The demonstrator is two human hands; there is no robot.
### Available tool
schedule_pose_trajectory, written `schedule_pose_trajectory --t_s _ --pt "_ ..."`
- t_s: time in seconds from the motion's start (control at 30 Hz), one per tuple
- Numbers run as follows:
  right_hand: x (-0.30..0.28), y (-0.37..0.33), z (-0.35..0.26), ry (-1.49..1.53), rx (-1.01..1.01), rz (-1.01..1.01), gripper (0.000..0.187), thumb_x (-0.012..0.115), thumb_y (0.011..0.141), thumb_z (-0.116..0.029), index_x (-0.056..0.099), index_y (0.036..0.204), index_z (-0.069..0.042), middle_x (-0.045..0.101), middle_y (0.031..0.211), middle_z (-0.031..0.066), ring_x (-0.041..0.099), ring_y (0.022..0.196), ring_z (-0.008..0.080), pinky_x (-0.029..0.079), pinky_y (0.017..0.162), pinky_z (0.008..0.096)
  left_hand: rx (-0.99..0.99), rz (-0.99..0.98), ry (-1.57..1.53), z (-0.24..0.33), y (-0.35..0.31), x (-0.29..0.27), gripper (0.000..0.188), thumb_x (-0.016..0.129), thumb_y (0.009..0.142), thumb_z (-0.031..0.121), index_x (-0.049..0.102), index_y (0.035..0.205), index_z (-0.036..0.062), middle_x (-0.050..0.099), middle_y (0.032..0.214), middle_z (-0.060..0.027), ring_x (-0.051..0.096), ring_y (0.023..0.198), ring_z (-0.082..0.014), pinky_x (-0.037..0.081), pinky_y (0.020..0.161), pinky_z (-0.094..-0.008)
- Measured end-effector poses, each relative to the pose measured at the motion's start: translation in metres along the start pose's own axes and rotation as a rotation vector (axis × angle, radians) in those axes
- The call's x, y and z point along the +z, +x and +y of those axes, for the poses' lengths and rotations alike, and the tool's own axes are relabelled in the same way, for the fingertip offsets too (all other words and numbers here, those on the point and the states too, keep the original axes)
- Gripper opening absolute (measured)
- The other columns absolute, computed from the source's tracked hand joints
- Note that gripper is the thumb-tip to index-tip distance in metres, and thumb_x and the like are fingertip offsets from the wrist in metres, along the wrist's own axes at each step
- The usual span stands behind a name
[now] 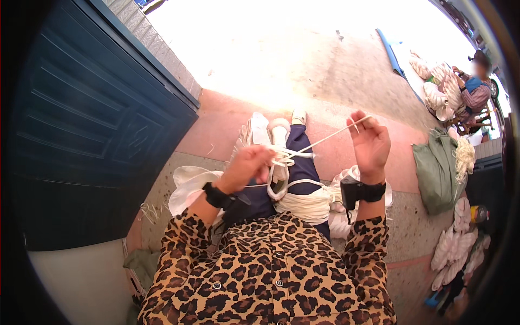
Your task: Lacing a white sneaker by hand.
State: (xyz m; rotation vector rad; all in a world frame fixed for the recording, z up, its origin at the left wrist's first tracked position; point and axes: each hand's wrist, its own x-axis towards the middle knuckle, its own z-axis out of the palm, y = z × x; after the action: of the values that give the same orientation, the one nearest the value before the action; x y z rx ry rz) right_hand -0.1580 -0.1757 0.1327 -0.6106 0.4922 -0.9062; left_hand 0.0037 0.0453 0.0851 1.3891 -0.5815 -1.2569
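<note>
A white shoe point(279, 130) rests on my lap, its toe pointing away from me and its opening toward me. My left hand point(251, 167) is closed at the left side of its lacing, gripping the shoe there; the fingertips are partly blurred. A white shoelace point(331, 135) runs taut from the shoe's eyelets up to the right. My right hand point(371, 144) is raised to the right of the shoe, its fingers curled and pinching the lace near its end. A thick bundle of cream shoelaces point(304, 207) lies across my right thigh.
More white shoes point(187, 184) lie left of my legs, others point(455, 244) at far right. A dark blue door point(92, 124) stands at left. A green sack point(440, 170) stands at right. Beyond it a person point(476, 92) sits beside piled white shoes point(441, 86).
</note>
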Motion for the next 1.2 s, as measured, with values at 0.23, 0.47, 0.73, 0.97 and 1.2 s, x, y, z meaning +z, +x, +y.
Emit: schedule_pose_trajectory --t_s 0.23,0.47,0.73,0.97,1.2 --pt "-0.107 -0.008 0.069 -0.989 0.120 -0.142 0.021 0.052 0.088 -0.020 0.057 0.096 -0.001 0.051 0.065 -0.0010 0.045 0.056 0.0063 0.038 0.051 0.0202 0.180 0.575 -0.325 0.004 -0.021 -0.098 0.025 0.049 0.090 0.028 0.053 0.093 0.0043 0.049 0.070 0.0014 0.041 0.041 -0.0035 0.030 0.033 -0.0161" --pt "-0.097 -0.053 0.150 -1.653 -0.114 -0.528 0.017 0.050 0.080 -0.012 0.058 0.073 0.001 0.059 0.072 0.0179 0.059 0.071 0.0317 0.046 0.062 0.0397 -0.165 0.422 0.318 -0.060 -0.004 -0.029 0.025 0.049 0.087 0.018 0.063 0.090 -0.0025 0.055 0.060 -0.0036 0.052 0.037 -0.0100 0.034 0.030 -0.0194" --pt "-0.091 -0.049 0.169 -1.894 -0.173 -0.550 0.012 0.050 0.074 -0.009 0.059 0.070 -0.002 0.057 0.074 0.0133 0.058 0.072 0.0303 0.044 0.063 0.0418 -0.157 0.334 0.435 -0.090 0.004 -0.003 0.025 0.051 0.086 0.016 0.059 0.099 -0.0036 0.060 0.071 -0.0089 0.054 0.044 -0.0109 0.039 0.037 -0.0213" --pt "-0.078 -0.040 0.170 -2.121 -0.474 -0.870 0.009 0.051 0.073 -0.011 0.060 0.075 -0.009 0.057 0.076 0.0063 0.056 0.078 0.0206 0.036 0.069 0.0374 0.169 0.490 0.751 -0.112 0.007 -0.010 0.023 0.052 0.084 0.017 0.061 0.088 -0.0044 0.063 0.074 -0.0146 0.061 0.065 -0.0209 0.047 0.060 -0.0303" --pt "-0.065 -0.037 0.174 -2.260 -0.550 -1.019 0.010 0.050 0.074 -0.010 0.060 0.075 -0.009 0.057 0.074 0.0051 0.056 0.073 0.0187 0.034 0.069 0.0381 0.083 0.554 0.795 -0.126 0.022 -0.009 0.020 0.050 0.082 0.015 0.059 0.075 -0.0012 0.058 0.067 -0.0219 0.057 0.067 -0.0378 0.046 0.061 -0.0436"
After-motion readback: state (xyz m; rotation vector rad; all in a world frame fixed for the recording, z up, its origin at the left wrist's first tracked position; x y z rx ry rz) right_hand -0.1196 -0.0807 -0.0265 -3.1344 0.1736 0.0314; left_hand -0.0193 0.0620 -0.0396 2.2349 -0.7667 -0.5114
